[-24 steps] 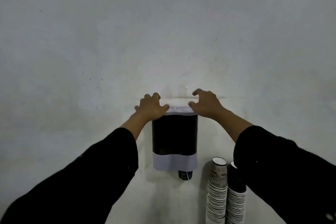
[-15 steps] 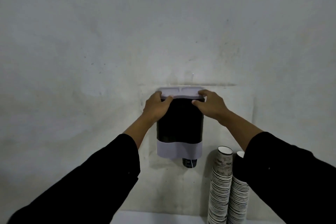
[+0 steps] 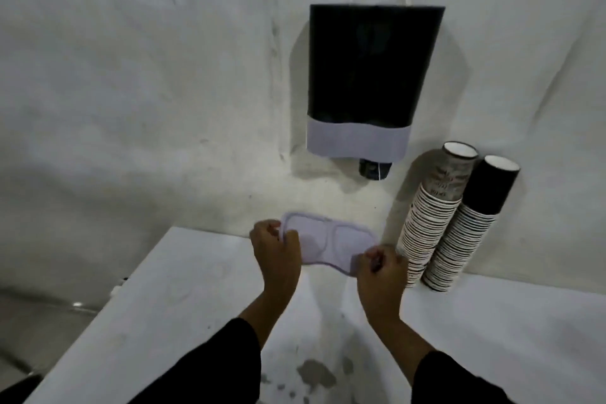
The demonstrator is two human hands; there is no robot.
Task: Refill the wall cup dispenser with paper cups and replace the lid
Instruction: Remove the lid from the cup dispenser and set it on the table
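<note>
The wall cup dispenser hangs on the wall, dark body with a pale lilac band at its base, and its top has no lid. One dark cup pokes out of its bottom. The pale lilac lid is held low over the back of the white table, underside up. My left hand grips its left end and my right hand grips its right end. Two tall stacks of paper cups lean against the wall right of the lid.
The white table runs along the wall; its left edge drops to a grey floor. Dark stains mark the tabletop near me. The wall behind is plain white.
Both hands have lifted the lid off the dispenser top and brought it down to just above the table. The view has tilted down, so the table now shows.
</note>
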